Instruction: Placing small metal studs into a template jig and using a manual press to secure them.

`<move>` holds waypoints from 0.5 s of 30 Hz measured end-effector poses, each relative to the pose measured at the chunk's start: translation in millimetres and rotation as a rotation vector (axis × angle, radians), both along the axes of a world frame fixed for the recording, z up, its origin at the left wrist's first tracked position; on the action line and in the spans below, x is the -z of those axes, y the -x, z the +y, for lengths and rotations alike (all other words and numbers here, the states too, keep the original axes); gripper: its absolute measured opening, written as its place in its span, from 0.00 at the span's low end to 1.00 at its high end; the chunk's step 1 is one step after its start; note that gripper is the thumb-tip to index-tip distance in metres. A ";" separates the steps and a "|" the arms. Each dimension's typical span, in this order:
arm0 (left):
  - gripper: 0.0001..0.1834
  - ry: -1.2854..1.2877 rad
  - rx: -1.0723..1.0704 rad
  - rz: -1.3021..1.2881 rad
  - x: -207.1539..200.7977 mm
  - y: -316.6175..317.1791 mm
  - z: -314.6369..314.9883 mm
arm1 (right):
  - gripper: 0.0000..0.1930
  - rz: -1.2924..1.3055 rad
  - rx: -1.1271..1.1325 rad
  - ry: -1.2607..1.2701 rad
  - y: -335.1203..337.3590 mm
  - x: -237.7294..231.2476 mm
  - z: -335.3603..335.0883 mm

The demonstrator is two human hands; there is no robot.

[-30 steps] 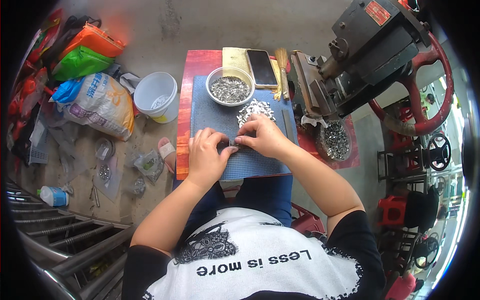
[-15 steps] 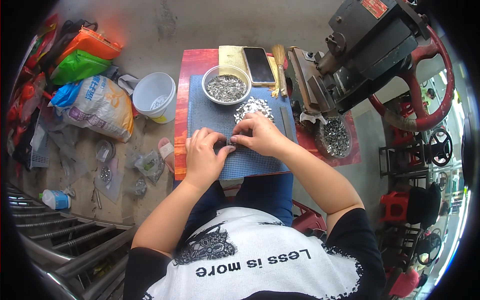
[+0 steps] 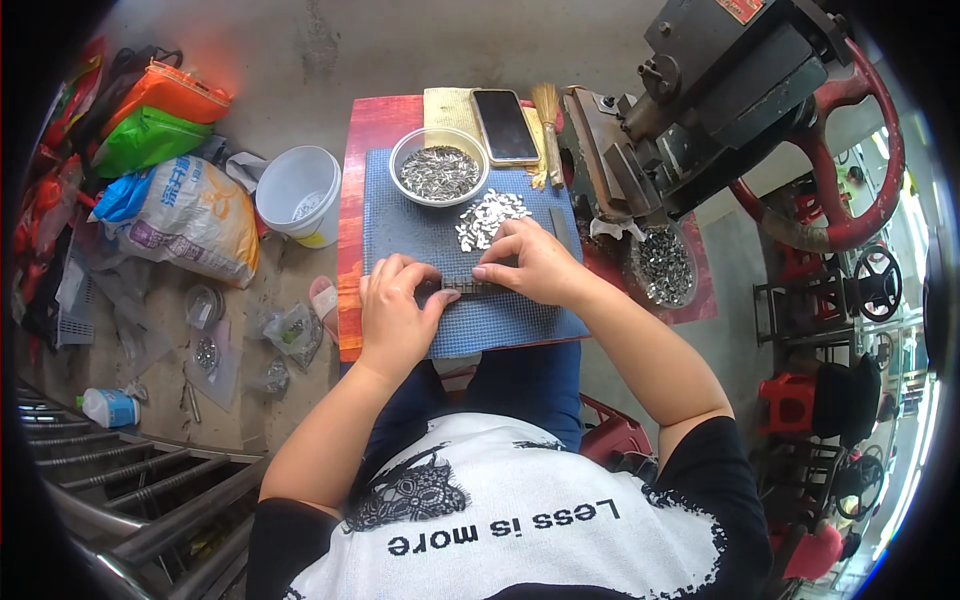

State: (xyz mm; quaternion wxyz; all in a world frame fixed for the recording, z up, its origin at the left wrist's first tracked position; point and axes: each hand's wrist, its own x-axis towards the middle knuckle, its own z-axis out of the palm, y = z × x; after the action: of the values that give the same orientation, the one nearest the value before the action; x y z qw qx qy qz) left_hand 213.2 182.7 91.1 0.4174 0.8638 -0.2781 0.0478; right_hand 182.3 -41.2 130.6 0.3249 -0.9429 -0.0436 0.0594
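Black lettering (image 3: 543, 521) on the white shirt (image 3: 520, 485), blue characters (image 3: 178, 190) on the sack (image 3: 195, 235)

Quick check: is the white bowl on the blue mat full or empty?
Partly full: small metal pieces spread across the white bowl, with its bare inner wall showing above them. Their depth cannot be told.

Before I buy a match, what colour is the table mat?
The mat is blue; see the head view.

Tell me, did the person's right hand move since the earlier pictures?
Yes. The right hand shifted a little to the person's right, judged against the round bowl, which kept its place on the blue mat.
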 end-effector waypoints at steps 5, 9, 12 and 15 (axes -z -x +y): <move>0.12 -0.001 -0.002 0.008 -0.6 -0.4 0.3 | 0.11 -0.035 0.003 0.028 -0.9 0.8 4.8; 0.12 -0.009 -0.008 0.010 -2.1 0.8 0.6 | 0.11 -0.017 -0.003 0.031 0.7 2.2 -9.7; 0.12 -0.010 -0.012 0.015 -1.7 0.1 0.2 | 0.11 0.006 -0.013 0.030 2.1 -3.4 -12.5; 0.12 -0.010 -0.008 0.021 -1.7 0.9 -0.5 | 0.11 0.061 0.011 0.030 2.4 -7.6 -15.0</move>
State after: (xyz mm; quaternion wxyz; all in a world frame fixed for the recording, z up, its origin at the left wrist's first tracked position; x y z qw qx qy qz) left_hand 212.3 182.2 92.8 0.4156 0.8675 -0.2706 0.0392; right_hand 180.0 -56.2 138.2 0.3124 -0.9456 -0.0276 0.0870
